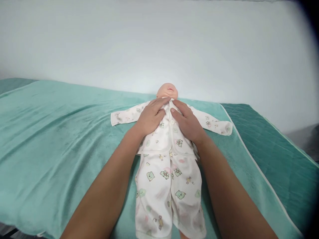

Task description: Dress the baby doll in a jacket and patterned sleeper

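A baby doll [167, 90] lies on its back, its head toward the wall and its legs toward me. It wears a white long-sleeved shirt [159, 146] and matching white pants [157, 186], both printed with small green animals. My left hand [151, 117] rests on the left side of the shirt's chest, fingers stretched toward the collar. On the other side of the front opening, my right hand [186, 121] lies with its fingers extended up to the collar. A button [172, 122] shows between the two hands. Both sleeves spread outward, and the doll's hands are not visible.
A light green blanket [62, 142] with soft wrinkles covers the bed under the doll. At the right, a darker green quilted cover [264, 149] shows beyond its edge. A plain white wall [159, 43] stands behind.
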Demonstrator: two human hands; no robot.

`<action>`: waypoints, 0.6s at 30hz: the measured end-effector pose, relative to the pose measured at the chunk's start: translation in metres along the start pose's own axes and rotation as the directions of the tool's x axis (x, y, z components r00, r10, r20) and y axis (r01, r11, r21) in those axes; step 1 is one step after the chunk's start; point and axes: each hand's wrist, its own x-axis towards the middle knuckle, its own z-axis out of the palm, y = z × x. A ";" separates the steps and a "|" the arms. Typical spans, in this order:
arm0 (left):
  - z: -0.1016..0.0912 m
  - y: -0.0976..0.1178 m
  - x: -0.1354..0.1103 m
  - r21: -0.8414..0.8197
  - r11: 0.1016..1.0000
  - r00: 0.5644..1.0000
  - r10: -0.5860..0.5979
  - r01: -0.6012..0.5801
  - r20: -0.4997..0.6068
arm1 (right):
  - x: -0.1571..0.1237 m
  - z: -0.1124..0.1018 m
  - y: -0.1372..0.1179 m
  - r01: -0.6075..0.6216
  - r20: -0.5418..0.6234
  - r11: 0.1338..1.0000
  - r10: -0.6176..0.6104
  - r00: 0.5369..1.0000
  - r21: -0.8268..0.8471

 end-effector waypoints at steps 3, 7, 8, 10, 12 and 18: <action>0.000 0.001 0.000 -0.002 0.999 0.999 -0.040 0.040 -0.015 | 0.002 0.000 -0.001 -0.009 -0.014 1.000 0.009 1.000 0.009; -0.001 0.002 0.000 -0.012 0.998 0.998 -0.059 0.059 -0.015 | 0.002 0.000 -0.002 0.004 -0.024 1.000 -0.004 1.000 0.010; -0.001 0.002 0.000 -0.014 0.998 0.998 -0.064 0.064 -0.013 | 0.002 -0.001 -0.002 0.010 -0.020 1.000 -0.010 1.000 0.008; -0.001 0.002 0.000 -0.021 0.998 0.998 -0.066 0.065 -0.008 | 0.003 -0.001 -0.002 0.017 -0.004 1.000 -0.017 1.000 0.003; 0.000 0.002 0.000 -0.031 0.998 0.998 -0.056 0.056 -0.012 | 0.005 -0.001 0.000 0.013 0.015 1.000 -0.013 1.000 0.005; 0.000 0.001 0.000 -0.088 0.996 0.999 -0.026 0.023 -0.025 | 0.011 -0.001 0.011 -0.046 0.019 0.997 0.045 0.999 0.060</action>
